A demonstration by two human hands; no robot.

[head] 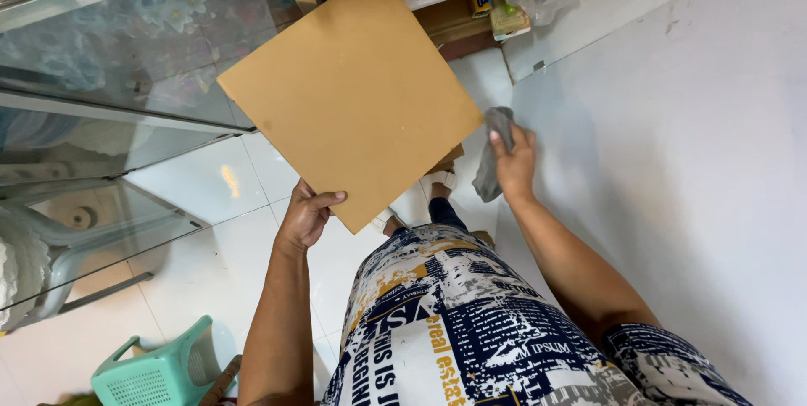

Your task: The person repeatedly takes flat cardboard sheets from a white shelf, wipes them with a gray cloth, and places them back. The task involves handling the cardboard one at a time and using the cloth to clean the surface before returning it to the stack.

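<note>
My left hand (304,217) fingers are shut tight on the bottom corner of the brown board (349,95), held up off the floor, and my right hand (514,162) grips the grey cloth (493,154), so I think wiping isn't finished.

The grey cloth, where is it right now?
In the head view, the crumpled grey cloth hangs from the right hand, against the white wall surface, just right of the square brown board that the left hand holds.
</note>
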